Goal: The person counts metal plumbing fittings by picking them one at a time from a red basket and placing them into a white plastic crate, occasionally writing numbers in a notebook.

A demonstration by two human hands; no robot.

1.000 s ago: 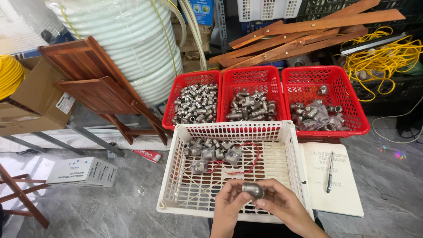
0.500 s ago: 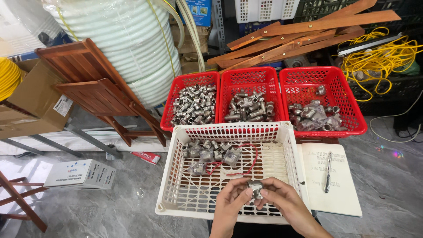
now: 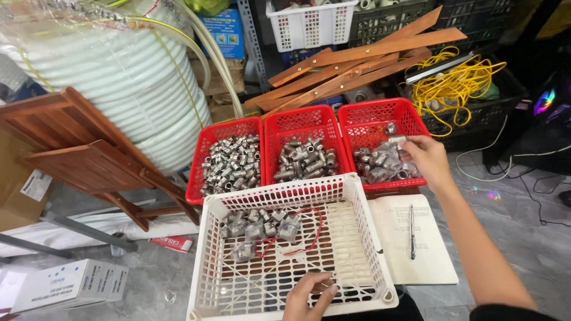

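A white carton with a small blue-and-orange label (image 3: 70, 284) lies at lower left on the grey floor (image 3: 517, 238), a red-and-white packet (image 3: 172, 243) sits beside the white basket, a brown cardboard box with a white sticker (image 3: 24, 190) stands at far left, and a blue printed box (image 3: 225, 32) shows behind a large coil of ribbed white hose (image 3: 128, 83) wrapped in clear film. Three red plastic mesh baskets stand in a row, each holding shiny metal pipe fittings: the left red basket (image 3: 205, 156), the middle red basket (image 3: 300, 117) and the right red basket (image 3: 380, 113). In front, a white lattice basket (image 3: 357, 261) carries a small cluster of fittings (image 3: 259, 226) and a loop of red wire (image 3: 303, 238). An open notebook (image 3: 431, 255) with a pen (image 3: 411, 232) lies to its right; wooden slats (image 3: 357, 62) and tangled yellow cord (image 3: 455, 83) fill the background.

The right hand (image 3: 425, 157) hovers over the right red basket, its fingers (image 3: 407, 142) pinching a small metal fitting (image 3: 397, 139) above the pile. The left hand (image 3: 306, 294) rests on the white basket's near floor, fingers loosely curled and holding nothing visible. A second ago both hands met over the white basket's near edge around one fitting (the right has since reached to the far basket).
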